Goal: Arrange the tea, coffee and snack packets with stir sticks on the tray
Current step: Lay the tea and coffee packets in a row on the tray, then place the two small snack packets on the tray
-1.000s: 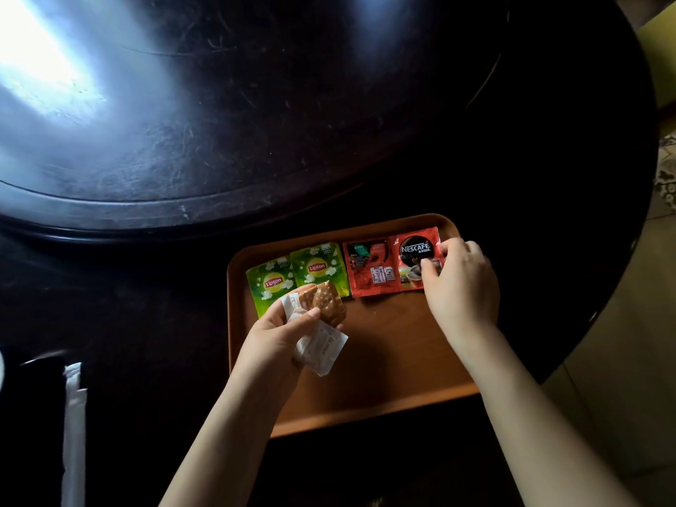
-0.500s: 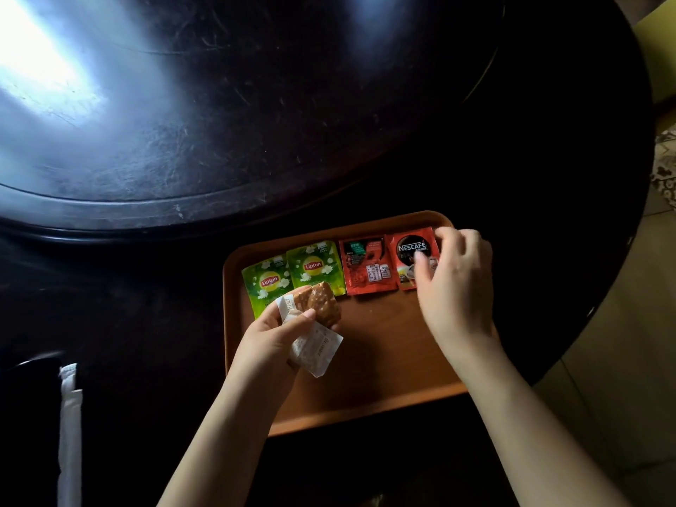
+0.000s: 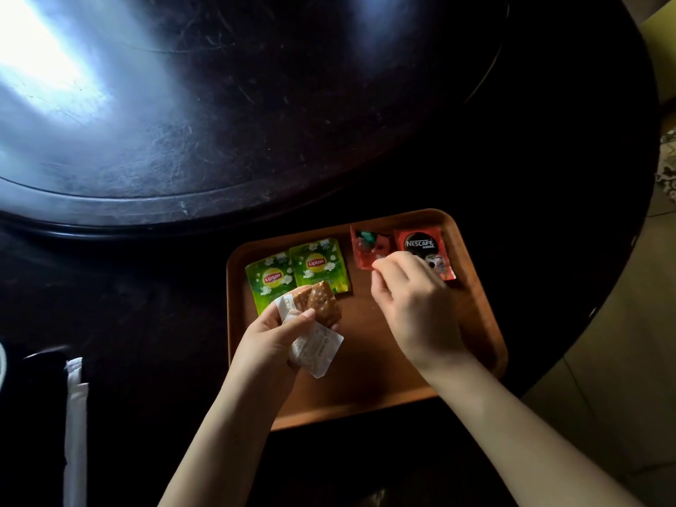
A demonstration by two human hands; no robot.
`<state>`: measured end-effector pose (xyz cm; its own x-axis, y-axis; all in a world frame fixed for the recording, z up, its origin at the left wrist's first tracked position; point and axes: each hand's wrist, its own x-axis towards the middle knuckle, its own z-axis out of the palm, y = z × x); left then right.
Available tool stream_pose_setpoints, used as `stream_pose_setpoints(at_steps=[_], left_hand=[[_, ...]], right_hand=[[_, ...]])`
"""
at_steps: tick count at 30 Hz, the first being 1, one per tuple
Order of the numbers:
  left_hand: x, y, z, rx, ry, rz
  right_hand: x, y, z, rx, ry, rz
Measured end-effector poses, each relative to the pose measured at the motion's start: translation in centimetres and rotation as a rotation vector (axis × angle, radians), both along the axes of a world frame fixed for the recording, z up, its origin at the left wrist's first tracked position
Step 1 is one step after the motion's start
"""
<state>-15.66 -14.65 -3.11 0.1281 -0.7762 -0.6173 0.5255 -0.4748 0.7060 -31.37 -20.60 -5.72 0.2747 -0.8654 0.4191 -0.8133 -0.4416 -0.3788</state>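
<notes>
Snack packet (image 3: 314, 323), clear wrap over a brown biscuit with a white printed tail, sits pinched in the left hand (image 3: 274, 336), thumb on top and fingers beneath, raised just over the near-left part of the orange tray (image 3: 365, 393). Its far end overlaps the near edges of the two green Lipton tea packets (image 3: 292, 274), which lie side by side and flat along the tray's far left.

To their right lie two red coffee packets: the left red packet (image 3: 367, 247) looks blurred, and the Nescafe packet (image 3: 422, 247) sits just beside it, close to the tray's far-right corner. The right hand (image 3: 413, 309) hovers with curled fingers over the near edges of both red packets; its fingertips meet at the seam between them, but whether they pinch a packet or only touch it cannot be told.

The near half of the tray is bare, giving open room below the row of packets. A narrow gap separates the tea pair from the coffee pair.

A wrapped white stir stick (image 3: 75, 433) lies well apart on the dark table (image 3: 146, 305), at the far left, pointing away from the person. A raised round turntable (image 3: 256, 104) fills the table's middle, glaring with window light. Pale floor (image 3: 622, 397) shows at right.
</notes>
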Motion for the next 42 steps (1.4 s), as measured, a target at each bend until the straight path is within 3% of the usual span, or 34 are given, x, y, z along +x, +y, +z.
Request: stream_pose_setpoints(at_steps=[3,7,8,9,11,14,17,21,29,31,34,42], left_hand=[[-0.3,0.0,0.0,0.003,0.005,0.003],[-0.5,0.1,0.0,0.008,0.022,-0.005],[-0.5,0.2,0.0,0.011,0.023,-0.008],[-0.5,0.3,-0.1,0.012,0.024,-0.013],[-0.4,0.3,-0.1,0.013,0.022,-0.020],[-0.2,0.3,-0.2,0.007,0.038,-0.014],[-0.2,0.3,-0.3,0.018,0.029,-0.003],[-0.3,0.4,-0.3,0.040,0.027,-0.002],[0.1,0.6,0.1,0.031,0.054,-0.035],[0.0,0.8,0.3,0.025,0.094,-0.041],[0.0,1.1,1.0,-0.027,0.173,-0.079],[2.5,3.4,1.9,0.084,0.085,-0.034]], right_hand=[[0.0,0.1,1.1,0.037,-0.226,-0.198],[0.9,0.2,1.3,0.482,-0.843,-0.449],[0.9,0.1,1.1,0.571,-0.895,-0.459],[0.9,0.2,1.0,0.621,-0.856,-0.453],[0.5,0.4,0.9,0.600,-0.566,-0.458],[-0.6,0.5,1.5,0.366,-0.158,-0.560],[-1.1,-0.2,1.3,0.131,0.035,-0.347],[-0.5,-1.5,-0.6,0.188,0.121,-0.055],[-0.6,-1.7,-0.7,0.218,0.000,0.034],[0.2,-0.6,0.8,0.325,-0.154,0.079],[2.1,2.0,2.5,0.645,-0.338,0.151],[3.9,4.3,3.3,0.929,-0.865,-0.161]])
